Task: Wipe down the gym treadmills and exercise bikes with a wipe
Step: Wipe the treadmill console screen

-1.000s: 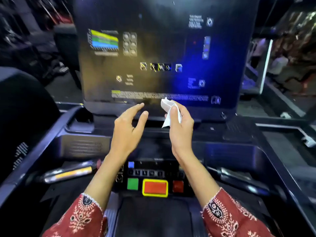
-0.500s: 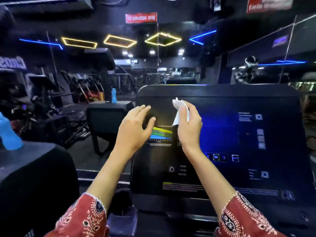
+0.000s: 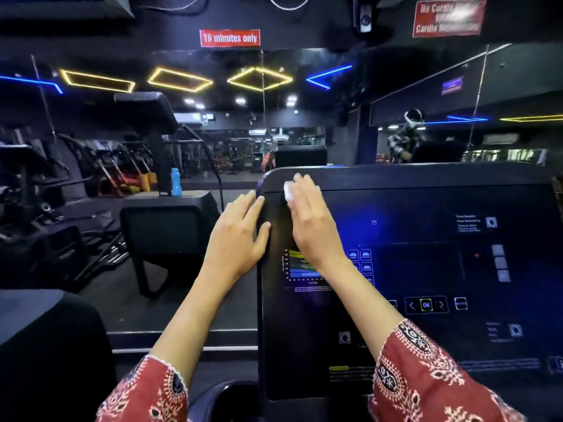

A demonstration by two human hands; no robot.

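At far left corner of treadmill console (image 3: 396, 208): right hand (image 3: 310, 220), fingers flat, presses white wipe (image 3: 288, 190) down; left hand (image 3: 237, 236) spread on edge.

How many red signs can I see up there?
2: one red sign top centre reading "15 minutes only", a second red sign top right, text partly blurred. Others may hang out of view.

This is a commercial gym. A treadmill console (image 3: 396, 205) fills the lower right, exercise machines (image 3: 115, 172) crowd the left, and neon ceiling lights (image 3: 179, 79) glow across the top. A red sign (image 3: 230, 38) at top centre reads "15 minutes only".
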